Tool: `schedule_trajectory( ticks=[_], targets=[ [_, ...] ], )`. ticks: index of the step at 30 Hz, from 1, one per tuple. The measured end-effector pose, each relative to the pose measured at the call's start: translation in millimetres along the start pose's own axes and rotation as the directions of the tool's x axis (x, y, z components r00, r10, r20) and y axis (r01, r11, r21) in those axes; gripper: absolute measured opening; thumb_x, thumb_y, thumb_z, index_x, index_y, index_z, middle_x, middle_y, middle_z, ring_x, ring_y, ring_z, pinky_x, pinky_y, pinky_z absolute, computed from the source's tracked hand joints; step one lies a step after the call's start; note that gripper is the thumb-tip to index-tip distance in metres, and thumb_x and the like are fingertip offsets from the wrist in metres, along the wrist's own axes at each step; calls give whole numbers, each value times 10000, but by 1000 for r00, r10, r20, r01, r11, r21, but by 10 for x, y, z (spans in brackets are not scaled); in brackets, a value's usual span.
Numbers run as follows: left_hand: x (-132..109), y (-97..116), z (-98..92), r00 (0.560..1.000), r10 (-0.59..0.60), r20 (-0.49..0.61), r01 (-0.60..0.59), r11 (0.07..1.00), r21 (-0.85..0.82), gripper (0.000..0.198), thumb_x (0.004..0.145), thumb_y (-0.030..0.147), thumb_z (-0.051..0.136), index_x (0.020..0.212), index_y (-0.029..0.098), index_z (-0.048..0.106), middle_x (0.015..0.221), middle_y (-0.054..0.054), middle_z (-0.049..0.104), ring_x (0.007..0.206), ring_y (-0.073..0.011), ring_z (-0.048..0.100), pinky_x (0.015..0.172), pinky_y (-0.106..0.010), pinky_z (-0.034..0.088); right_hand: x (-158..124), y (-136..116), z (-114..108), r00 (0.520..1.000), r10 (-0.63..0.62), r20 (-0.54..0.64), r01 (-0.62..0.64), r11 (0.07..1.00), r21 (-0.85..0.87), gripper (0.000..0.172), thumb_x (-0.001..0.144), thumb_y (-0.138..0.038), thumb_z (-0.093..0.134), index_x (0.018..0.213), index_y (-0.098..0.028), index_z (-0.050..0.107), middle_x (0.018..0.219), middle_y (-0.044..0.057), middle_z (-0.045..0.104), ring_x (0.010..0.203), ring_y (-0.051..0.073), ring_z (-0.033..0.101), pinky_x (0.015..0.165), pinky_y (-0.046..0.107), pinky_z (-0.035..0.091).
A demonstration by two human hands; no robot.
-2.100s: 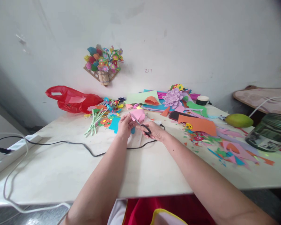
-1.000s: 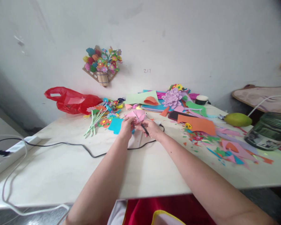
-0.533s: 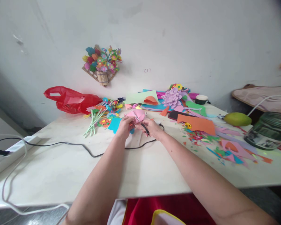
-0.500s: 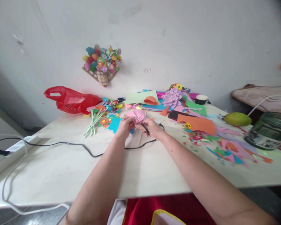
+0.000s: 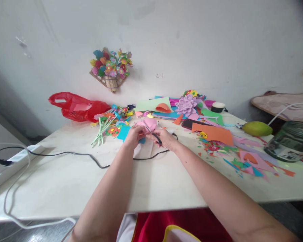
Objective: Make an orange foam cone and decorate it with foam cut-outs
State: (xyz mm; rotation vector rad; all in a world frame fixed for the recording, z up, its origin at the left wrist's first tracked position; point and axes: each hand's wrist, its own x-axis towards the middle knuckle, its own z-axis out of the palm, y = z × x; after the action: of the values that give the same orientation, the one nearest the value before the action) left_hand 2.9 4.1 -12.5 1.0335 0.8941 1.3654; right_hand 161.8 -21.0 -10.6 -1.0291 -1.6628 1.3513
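Note:
My right hand (image 5: 166, 138) is closed around the black handles of a pair of scissors (image 5: 156, 138). Their metal blades point away and to the left, close to my left fingers. My left hand (image 5: 134, 135) is pinched on a small orange piece (image 5: 141, 133), mostly hidden by the fingers. Just beyond both hands lies a pink sheet (image 5: 150, 124) on the table. A blue sheet (image 5: 123, 133) lies beside my left hand, partly covered by it.
Pale green stems (image 5: 101, 131) and a red plastic bag (image 5: 80, 109) lie on the left. Coloured scraps (image 5: 217, 147), an orange sheet (image 5: 212, 133) and a glass jar (image 5: 289, 141) occupy the right. A black cable (image 5: 96, 161) crosses the table (image 5: 166, 188) behind my forearms.
The scissors have turned slightly, their tips now farther left. Both hands keep almost the same place, and the whole view has shifted a little.

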Motion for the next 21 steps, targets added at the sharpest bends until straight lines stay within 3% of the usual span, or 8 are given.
schedule_trajectory(
  ticks=[8,21],
  targets=[
    [31,-17,-32,1000,-5,-7,5,1000,2,128,549,215,646,569,143,542,548,-6,521,493,-112,510,461,-229,415,2,-2,3,999,49,6,-49,999,-4,383,648,-452,715,842,-138,613,495,-67,488,323,26,407,279,141,213],
    [20,10,-14,996,-42,-79,43,999,4,84,506,201,584,554,147,541,526,-6,511,487,-115,503,462,-232,421,-23,-34,20,995,95,27,-95,995,3,315,649,-404,714,753,-159,545,486,-70,490,316,30,405,256,141,177]
  ],
)
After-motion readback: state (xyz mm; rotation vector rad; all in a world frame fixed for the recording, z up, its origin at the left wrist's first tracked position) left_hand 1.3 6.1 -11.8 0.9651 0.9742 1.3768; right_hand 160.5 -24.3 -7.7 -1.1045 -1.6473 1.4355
